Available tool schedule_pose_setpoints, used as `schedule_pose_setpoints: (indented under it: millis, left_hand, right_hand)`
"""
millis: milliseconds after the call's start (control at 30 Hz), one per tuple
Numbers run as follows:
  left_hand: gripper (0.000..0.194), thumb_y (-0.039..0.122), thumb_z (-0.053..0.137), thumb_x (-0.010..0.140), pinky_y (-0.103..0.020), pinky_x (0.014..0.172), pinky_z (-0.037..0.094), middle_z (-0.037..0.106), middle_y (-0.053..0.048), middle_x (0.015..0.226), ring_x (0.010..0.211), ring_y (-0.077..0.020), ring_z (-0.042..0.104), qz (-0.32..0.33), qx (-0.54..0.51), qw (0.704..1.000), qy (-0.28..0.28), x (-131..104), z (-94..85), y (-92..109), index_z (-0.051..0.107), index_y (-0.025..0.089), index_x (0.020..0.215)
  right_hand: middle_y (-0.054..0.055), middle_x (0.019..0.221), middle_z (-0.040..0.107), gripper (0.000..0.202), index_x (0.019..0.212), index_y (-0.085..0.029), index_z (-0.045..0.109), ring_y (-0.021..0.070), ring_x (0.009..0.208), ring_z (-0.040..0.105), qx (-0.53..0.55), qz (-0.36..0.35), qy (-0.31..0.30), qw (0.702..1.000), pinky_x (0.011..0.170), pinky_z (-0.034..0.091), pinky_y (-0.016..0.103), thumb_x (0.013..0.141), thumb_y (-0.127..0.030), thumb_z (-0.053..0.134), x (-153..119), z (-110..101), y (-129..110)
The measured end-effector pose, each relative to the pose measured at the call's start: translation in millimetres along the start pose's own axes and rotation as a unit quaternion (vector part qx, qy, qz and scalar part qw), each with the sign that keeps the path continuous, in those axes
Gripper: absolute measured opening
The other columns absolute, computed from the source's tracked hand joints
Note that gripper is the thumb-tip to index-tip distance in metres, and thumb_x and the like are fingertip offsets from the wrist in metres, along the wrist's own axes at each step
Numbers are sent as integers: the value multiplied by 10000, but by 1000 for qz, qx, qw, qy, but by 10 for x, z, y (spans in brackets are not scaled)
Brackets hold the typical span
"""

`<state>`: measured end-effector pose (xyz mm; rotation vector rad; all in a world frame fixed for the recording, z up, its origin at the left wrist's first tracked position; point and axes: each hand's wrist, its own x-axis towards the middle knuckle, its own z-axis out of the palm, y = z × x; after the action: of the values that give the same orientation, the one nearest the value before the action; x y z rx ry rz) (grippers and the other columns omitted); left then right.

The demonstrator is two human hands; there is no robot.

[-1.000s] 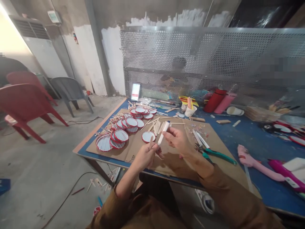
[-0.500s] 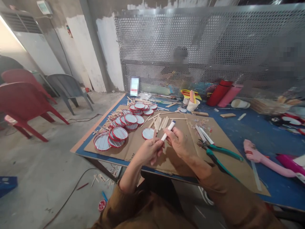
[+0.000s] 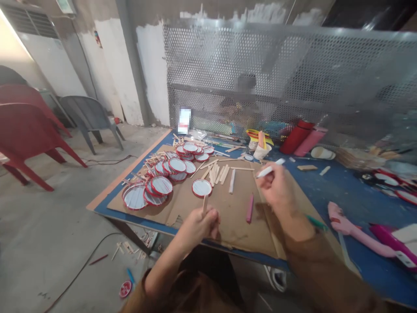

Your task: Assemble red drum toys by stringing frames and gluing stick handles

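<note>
My left hand (image 3: 202, 224), at the cardboard's near edge, is closed around a flat wooden stick (image 3: 205, 205). Just beyond the stick's tip is a round red-rimmed disc (image 3: 202, 188) with a pale face; whether they are joined I cannot tell. My right hand (image 3: 276, 189) is raised over the right side of the cardboard (image 3: 228, 221), gripping a slim white marker (image 3: 265, 171) that points left. Between the hands lie a white marker-like stick (image 3: 232, 181) and a pink marker-like stick (image 3: 249, 208). Green-handled pliers (image 3: 317, 222) are mostly hidden behind my right forearm.
Piled red-rimmed discs (image 3: 177, 165) on sticks cover the left side. Loose wooden sticks (image 3: 223, 174) lie mid-table. A cup (image 3: 262, 151), a red bottle (image 3: 296, 137) and a phone (image 3: 184, 121) stand behind. To the right is a pink glue-gun-shaped tool (image 3: 358, 234).
My hands have separated. The right one moved right and holds a white marker there; the left moved down and nearer me with the stick. White and pink sticks now show on the cardboard.
</note>
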<state>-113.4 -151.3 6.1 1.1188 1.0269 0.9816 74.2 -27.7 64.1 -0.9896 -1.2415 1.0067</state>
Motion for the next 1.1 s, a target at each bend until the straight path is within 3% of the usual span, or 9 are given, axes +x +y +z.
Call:
schedule_pose_setpoints:
  millis: [100,200,400,633,800,867,1000,1100]
  left_hand:
    - [357,501,478,801,-188,429,256,484,39,491,417,-56,374,22,13,997,69,20,78,-37,521,153,732]
    - [387,534,506,772,-196,453,331,459,64,505,414,-64,425,28,-59,995,72,79,88,-56,517,150,823]
    - [457,542,583,724,-186,431,359,472,70,563,422,-59,470,36,-93,992,73,53,46,-57,523,139,930]
    - [452,490,693,662,-202,445,431,536,56,573,482,-88,508,64,-121,987,78,70,46,-95,426,182,858]
    - [408,499,659,711,-204,489,452,592,20,670,479,-55,487,79,-123,987,73,66,29,-120,463,163,836]
    - [411,509,650,718,-209,489,456,587,27,704,431,-28,442,81,-131,985,74,62,20,-120,487,156,848]
    - [416,521,651,719,-210,469,452,540,59,679,365,6,350,80,-158,982,67,60,7,-122,503,149,833]
    - [422,531,636,735,-209,469,449,530,68,626,345,10,317,78,-182,978,59,60,-4,-133,501,146,839]
  right_hand:
    - [-96,437,276,340,535,-210,317,31,349,242,153,87,-31,984,349,212,193,698,-335,589,-103,148,92]
    - [-91,419,350,325,535,-193,373,28,329,311,209,121,-47,969,341,248,177,677,-301,644,-219,290,198]
    - [-86,409,417,352,535,-180,413,30,307,351,236,138,-34,961,298,222,156,622,-314,726,-218,264,305]
    - [-89,406,444,418,572,-180,429,33,303,364,220,131,-35,966,288,218,149,603,-410,777,-245,280,314]
    - [-94,399,443,446,579,-182,423,31,301,364,206,120,-25,971,284,213,145,579,-428,795,-223,250,299]
    - [-93,404,453,451,581,-185,418,35,306,378,210,101,5,972,286,219,149,574,-437,793,-176,186,284]
    - [-101,433,469,402,636,-189,450,38,328,383,206,35,127,970,299,206,150,578,-423,772,-57,17,263]
    - [-83,477,511,314,721,-185,525,60,384,438,136,13,169,976,334,225,160,597,-384,734,-6,-51,301]
